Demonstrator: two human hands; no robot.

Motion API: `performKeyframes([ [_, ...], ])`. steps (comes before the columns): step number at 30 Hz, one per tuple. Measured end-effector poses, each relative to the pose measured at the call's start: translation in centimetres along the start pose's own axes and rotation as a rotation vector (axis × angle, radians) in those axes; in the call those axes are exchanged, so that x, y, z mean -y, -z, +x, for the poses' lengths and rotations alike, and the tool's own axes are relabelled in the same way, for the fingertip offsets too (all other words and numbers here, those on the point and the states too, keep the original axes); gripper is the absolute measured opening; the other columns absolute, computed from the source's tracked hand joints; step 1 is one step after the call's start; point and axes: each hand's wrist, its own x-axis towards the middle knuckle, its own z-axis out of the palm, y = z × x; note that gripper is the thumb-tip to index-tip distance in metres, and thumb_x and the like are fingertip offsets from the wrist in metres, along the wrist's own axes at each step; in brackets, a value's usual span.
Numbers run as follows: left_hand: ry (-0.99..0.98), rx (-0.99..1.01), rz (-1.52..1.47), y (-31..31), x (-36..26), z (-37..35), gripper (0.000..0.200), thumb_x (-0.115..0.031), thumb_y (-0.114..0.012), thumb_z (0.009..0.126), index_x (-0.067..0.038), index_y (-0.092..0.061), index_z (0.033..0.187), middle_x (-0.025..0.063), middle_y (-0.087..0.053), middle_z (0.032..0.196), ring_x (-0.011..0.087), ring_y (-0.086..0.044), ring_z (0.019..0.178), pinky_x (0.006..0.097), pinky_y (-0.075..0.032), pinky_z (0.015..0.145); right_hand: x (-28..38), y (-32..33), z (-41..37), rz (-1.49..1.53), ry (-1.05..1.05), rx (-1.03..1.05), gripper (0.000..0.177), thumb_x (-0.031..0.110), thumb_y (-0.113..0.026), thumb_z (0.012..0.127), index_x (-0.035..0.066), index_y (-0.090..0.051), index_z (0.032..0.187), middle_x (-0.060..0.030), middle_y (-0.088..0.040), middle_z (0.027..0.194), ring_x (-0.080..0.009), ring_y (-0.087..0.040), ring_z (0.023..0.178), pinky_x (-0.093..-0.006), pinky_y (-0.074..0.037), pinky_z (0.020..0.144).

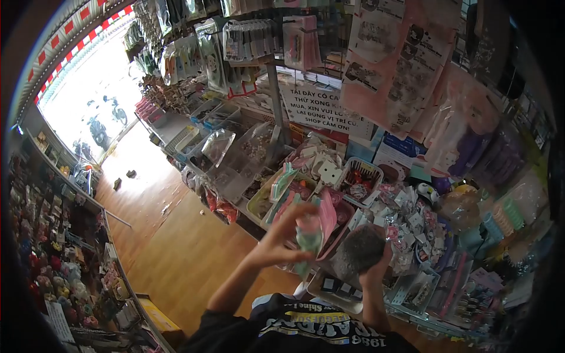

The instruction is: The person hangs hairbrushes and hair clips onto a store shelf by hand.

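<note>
My left hand (281, 236) is raised over the front of the goods counter. Its thumb and fingers curl around a small pink-and-green item (309, 235), too blurred to name. Just behind that lie pink flat packets (331, 215) standing in a bin. On the right, my right hand (378, 267) grips a dark grey, rounded, speckled bundle (360, 250) from its right side; its kind cannot be made out. Below the bundle sits a tray with dark square pieces (332, 286).
Small packaged goods (406, 226) and a basket of red items (360, 179) crowd the counter. A printed sign (321, 109) hangs behind, with packets (250, 41) on hooks above. Another stocked shelf (70, 282) lines the left, across the wooden floor (176, 247).
</note>
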Motion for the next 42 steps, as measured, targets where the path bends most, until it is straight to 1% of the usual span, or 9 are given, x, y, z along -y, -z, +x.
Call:
performKeyframes([
  [11,0.183,0.101,-0.286,3.3,1.7,-2.6,0.080,-0.019,-0.076,0.061,-0.001,-0.033,0.126,0.0049,-0.042,0.117,0.0131,-0.039,0.111,0.0278,-0.030,0.095,-1.3,-5.5,2.2,-0.543,0.038,0.410,0.012,0.000,-0.058,0.076,0.002,-0.059,0.088,-0.0051,-0.055,0.090,-0.0147,-0.051,0.086,-0.0271,-0.039,0.078],
  [20,0.040,-0.004,-0.214,7.8,-1.3,-5.1,0.079,-0.018,-0.076,0.058,0.000,-0.037,0.123,0.0045,-0.045,0.114,0.0122,-0.041,0.109,0.0263,-0.031,0.093,-1.4,-6.7,1.8,-1.100,0.316,0.817,0.013,0.005,-0.066,0.068,0.002,-0.060,0.079,-0.0071,-0.056,0.084,-0.0167,-0.053,0.084,-0.0266,-0.040,0.071],
  [24,0.025,-0.084,-0.172,8.0,-2.7,-5.8,0.078,-0.015,-0.076,0.059,0.000,-0.036,0.124,0.0050,-0.045,0.116,0.0119,-0.041,0.111,0.0267,-0.030,0.094,-3.4,-5.9,1.8,-0.693,0.334,0.943,0.018,0.005,-0.065,0.071,0.002,-0.061,0.088,-0.0084,-0.059,0.090,-0.0173,-0.054,0.092,-0.0257,-0.041,0.074],
  [26,0.008,-0.109,-0.167,7.7,-2.8,-6.0,0.077,-0.013,-0.076,0.060,-0.001,-0.036,0.124,0.0052,-0.045,0.116,0.0118,-0.041,0.111,0.0271,-0.031,0.094,-7.1,-2.5,0.9,0.207,-0.771,0.509,0.034,0.010,-0.062,0.078,0.002,-0.054,0.109,-0.0061,-0.056,0.103,-0.0179,-0.049,0.104,-0.0308,-0.040,0.086],
  [29,-0.003,-0.190,-0.069,6.8,-1.9,-5.8,0.071,-0.012,-0.076,0.063,-0.001,-0.038,0.122,0.0069,-0.047,0.113,0.0128,-0.045,0.106,0.0282,-0.037,0.089,-10.6,-5.4,-1.5,-0.432,-0.404,0.603,0.046,0.014,-0.056,0.084,0.000,-0.040,0.125,-0.0054,-0.051,0.113,-0.0156,-0.046,0.108,-0.0301,-0.038,0.092],
  [36,0.157,-0.267,0.443,4.7,-2.2,-7.9,0.068,-0.013,-0.077,0.060,-0.006,-0.043,0.119,0.0071,-0.043,0.118,0.0167,-0.044,0.110,0.0314,-0.040,0.088,-13.5,-4.1,-5.4,-0.034,-0.715,0.525,0.054,0.023,-0.058,0.083,0.004,-0.036,0.129,-0.0052,-0.047,0.120,-0.0137,-0.045,0.109,-0.0305,-0.037,0.094],
  [39,0.109,-0.319,0.524,2.8,-2.3,-9.2,0.067,-0.014,-0.077,0.058,-0.009,-0.046,0.117,0.0088,-0.040,0.120,0.0202,-0.044,0.111,0.0340,-0.043,0.084,-12.4,-6.3,-7.4,-0.708,0.067,0.546,0.058,0.027,-0.063,0.077,0.003,-0.040,0.125,-0.0072,-0.051,0.114,-0.0177,-0.052,0.101,-0.0324,-0.041,0.089],
  [41,0.101,-0.367,0.567,1.7,-2.5,-9.9,0.066,-0.014,-0.077,0.057,-0.009,-0.047,0.116,0.0095,-0.040,0.120,0.0214,-0.045,0.110,0.0352,-0.043,0.083,-7.4,-13.2,-8.4,-1.668,0.604,-0.391,0.059,0.026,-0.068,0.068,0.000,-0.047,0.117,-0.0118,-0.055,0.108,-0.0213,-0.056,0.092,-0.0337,-0.045,0.081],
  [42,0.083,-0.369,0.663,1.1,-2.5,-10.3,0.065,-0.013,-0.077,0.057,-0.009,-0.049,0.115,0.0103,-0.041,0.120,0.0238,-0.046,0.108,0.0364,-0.044,0.081,-5.3,-12.5,-6.9,-1.673,0.593,-0.389,0.059,0.026,-0.068,0.068,0.000,-0.047,0.117,-0.0118,-0.055,0.108,-0.0213,-0.056,0.092,-0.0337,-0.045,0.081],
])
